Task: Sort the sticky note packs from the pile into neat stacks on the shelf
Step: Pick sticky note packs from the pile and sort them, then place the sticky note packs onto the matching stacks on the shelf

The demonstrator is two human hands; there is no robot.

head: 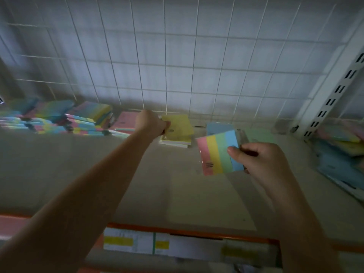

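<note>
Head view: right hand (pixel 262 160) pinches a striped pack (pixel 217 152) by its edge above the shelf (pixel 177 190), left hand (pixel 151 123) grips the yellow pack (pixel 178 126) atop its stack; light, stiff, wrapper probably slick, so edge pinches suit.

Pile (pixel 55 119) lies left of the stack (pixel 177 133) on the shelf (pixel 157 184).

Two hands in view: left hand (pixel 150 123), right hand (pixel 262 158). One four-colour striped sticky note pack (pixel 217 153) held up. One yellow stack (pixel 177 133), pack count in it unclear. One pink pack (pixel 127 121), one blue pack (pixel 218 128), one green pack (pixel 260 135). Two mixed piles, at the shelf's left end (pixel 55 119) and right end (pixel 340 142); packs too blurred to count.
</note>
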